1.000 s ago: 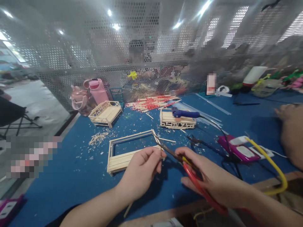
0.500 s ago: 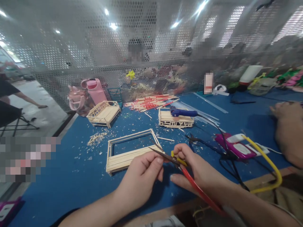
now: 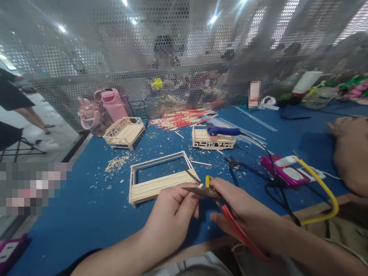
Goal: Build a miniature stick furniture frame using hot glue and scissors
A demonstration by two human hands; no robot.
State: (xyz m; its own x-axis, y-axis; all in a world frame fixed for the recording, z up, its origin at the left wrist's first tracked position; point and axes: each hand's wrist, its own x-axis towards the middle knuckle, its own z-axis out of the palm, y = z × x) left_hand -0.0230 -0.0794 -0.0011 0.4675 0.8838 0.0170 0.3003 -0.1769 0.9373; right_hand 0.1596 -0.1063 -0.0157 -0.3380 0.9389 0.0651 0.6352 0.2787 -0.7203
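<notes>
My left hand [image 3: 172, 218] is closed in a pinch near the blades of a pair of red-handled snips [image 3: 212, 195]; what it pinches is too small to make out. My right hand [image 3: 244, 214] grips the snips, whose blades stand apart and point left. Just beyond both hands, a half-built frame of thin wooden sticks [image 3: 158, 178] lies flat on the blue table [image 3: 86, 214].
Two small stick-built benches [image 3: 124, 132] [image 3: 213, 140] stand farther back, a blue glue gun [image 3: 222, 131] on the right one. Red-tipped sticks [image 3: 184, 118], a pink bottle [image 3: 110, 103], a purple power strip [image 3: 283, 174], pliers [image 3: 238, 165] and another person's hand [image 3: 349, 149] surround them. A perforated screen [image 3: 115, 80] closes the back.
The snips' blades have swung from pointing up-left to nearly level, and the left hand's pinch has stayed at their tips. The view has tilted slightly downward.
</notes>
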